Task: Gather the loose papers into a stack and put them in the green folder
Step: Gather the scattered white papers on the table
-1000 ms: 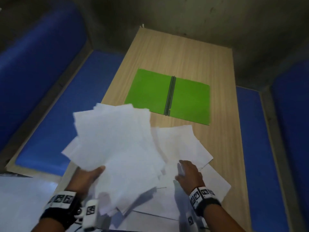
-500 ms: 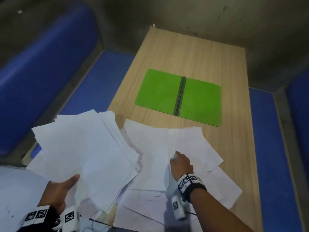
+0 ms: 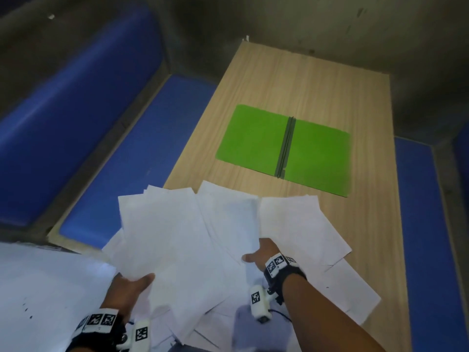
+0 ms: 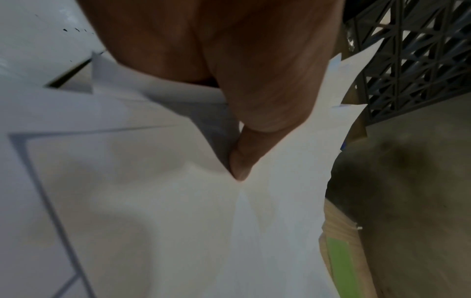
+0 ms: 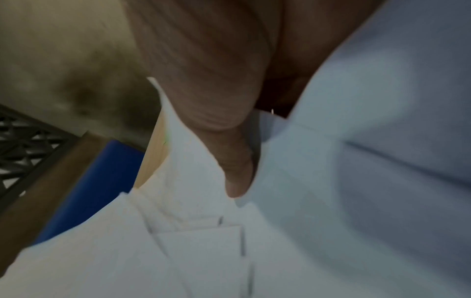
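Note:
The green folder [image 3: 253,141] lies open and flat on the wooden table [image 3: 299,80], past the papers; a strip of it shows in the left wrist view [image 4: 341,268]. My left hand [image 3: 137,282] holds a fanned sheaf of white papers [image 3: 172,237], thumb [image 4: 239,161] pressed on top, fingers hidden below. My right hand [image 3: 261,252] pinches the near edge of more white sheets [image 3: 233,219], thumb [image 5: 237,177] on top. More loose sheets [image 3: 304,224] lie spread on the table to the right and under my right forearm.
Blue padded benches run along the table's left [image 3: 132,161] and right [image 3: 426,224]. A grey wall closes the far end. A white surface [image 3: 45,288] fills the lower left. A dark lattice crate [image 4: 413,60] shows in the wrist views.
My left hand has swung its sheaf from off the table's left edge back to the right, over the loose sheets. My right hand has gone from pressing on the sheets to pinching their near edge.

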Action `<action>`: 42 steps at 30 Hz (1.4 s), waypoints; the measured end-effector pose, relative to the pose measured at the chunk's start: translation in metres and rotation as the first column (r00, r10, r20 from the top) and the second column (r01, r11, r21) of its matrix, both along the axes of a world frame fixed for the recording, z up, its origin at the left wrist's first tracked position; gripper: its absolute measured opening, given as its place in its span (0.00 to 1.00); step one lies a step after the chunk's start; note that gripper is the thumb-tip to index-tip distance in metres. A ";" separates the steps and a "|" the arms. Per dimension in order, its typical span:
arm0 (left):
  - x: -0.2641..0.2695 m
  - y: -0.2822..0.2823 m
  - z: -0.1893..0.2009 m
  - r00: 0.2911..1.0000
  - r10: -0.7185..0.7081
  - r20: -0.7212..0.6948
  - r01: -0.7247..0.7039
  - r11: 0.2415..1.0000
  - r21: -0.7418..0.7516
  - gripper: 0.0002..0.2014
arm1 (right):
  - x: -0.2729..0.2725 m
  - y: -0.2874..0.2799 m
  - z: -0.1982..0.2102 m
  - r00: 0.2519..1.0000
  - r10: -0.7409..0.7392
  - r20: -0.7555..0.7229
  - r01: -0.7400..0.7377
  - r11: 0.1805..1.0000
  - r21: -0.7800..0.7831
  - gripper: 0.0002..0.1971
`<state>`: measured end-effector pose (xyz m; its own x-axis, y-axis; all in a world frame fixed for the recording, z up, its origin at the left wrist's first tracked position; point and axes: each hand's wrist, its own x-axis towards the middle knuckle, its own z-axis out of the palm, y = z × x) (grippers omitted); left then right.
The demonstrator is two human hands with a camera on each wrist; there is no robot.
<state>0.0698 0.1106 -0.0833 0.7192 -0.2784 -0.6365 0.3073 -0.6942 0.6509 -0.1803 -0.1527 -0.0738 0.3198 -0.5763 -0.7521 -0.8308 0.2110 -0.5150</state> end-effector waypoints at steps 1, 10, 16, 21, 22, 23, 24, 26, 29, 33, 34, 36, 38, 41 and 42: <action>0.004 0.001 0.006 1.000 0.029 0.006 -0.029 0.999 -0.021 0.26 | -0.005 -0.002 0.004 0.999 -0.038 0.033 0.038 0.999 0.000 0.22; 0.067 0.030 0.021 0.983 0.180 -0.034 -0.181 0.983 -0.012 0.35 | -0.079 -0.040 0.046 0.824 -0.499 0.270 0.550 0.819 -0.165 0.25; 0.061 0.030 0.023 0.978 0.210 0.013 -0.210 0.978 -0.010 0.32 | -0.106 -0.053 0.056 0.777 -0.575 0.258 0.625 0.754 -0.201 0.29; 0.043 0.025 0.021 0.978 0.206 -0.020 -0.206 0.978 -0.011 0.31 | -0.119 -0.058 0.061 0.526 -0.771 0.360 0.846 0.516 -0.131 0.27; 0.044 0.028 0.013 0.982 0.188 -0.022 -0.189 0.981 -0.032 0.32 | -0.123 -0.056 0.062 0.455 -0.820 0.348 0.885 0.460 -0.073 0.28; 0.045 0.029 0.007 0.981 0.189 -0.039 -0.191 0.981 -0.033 0.33 | -0.124 -0.052 0.064 0.385 -0.861 0.334 0.916 0.400 -0.024 0.29; 0.041 0.026 0.009 0.982 0.182 -0.055 -0.185 0.982 -0.044 0.32 | -0.127 -0.049 0.062 0.349 -0.882 0.317 0.929 0.369 0.005 0.32; 0.026 0.016 0.017 0.981 0.169 -0.094 -0.179 0.977 -0.117 0.25 | -0.130 -0.044 0.059 0.311 -0.899 0.309 0.937 0.344 0.058 0.30; 0.001 0.001 0.020 0.987 0.088 -0.134 -0.107 0.984 -0.141 0.21 | -0.130 -0.036 0.058 0.315 -0.899 0.303 0.935 0.349 0.064 0.19; -0.024 -0.016 0.014 0.993 -0.109 -0.045 0.106 0.992 -0.072 0.27 | -0.136 -0.038 0.073 0.285 -0.873 0.397 0.954 0.300 -0.026 0.21; -0.028 -0.019 0.010 0.987 -0.157 -0.022 0.156 0.987 -0.037 0.28 | -0.138 -0.042 0.082 0.273 -0.872 0.405 0.958 0.285 -0.032 0.21; -0.032 -0.023 0.007 0.981 -0.194 0.003 0.194 0.981 0.015 0.29 | -0.151 -0.051 0.097 0.198 -0.875 0.441 0.976 0.220 -0.003 0.27; -0.033 -0.024 0.006 0.983 -0.186 0.002 0.186 0.982 0.030 0.27 | -0.171 -0.062 0.101 0.154 -0.883 0.443 0.985 0.173 0.002 0.41; -0.033 -0.024 0.004 0.985 -0.172 -0.004 0.172 0.984 0.040 0.27 | -0.220 -0.083 0.085 0.031 -0.893 0.448 0.993 0.080 0.091 0.52; -0.033 -0.023 0.002 0.985 -0.174 0.001 0.173 0.984 0.039 0.29 | -0.224 -0.080 0.097 -0.047 -0.892 0.449 0.977 0.051 0.206 0.46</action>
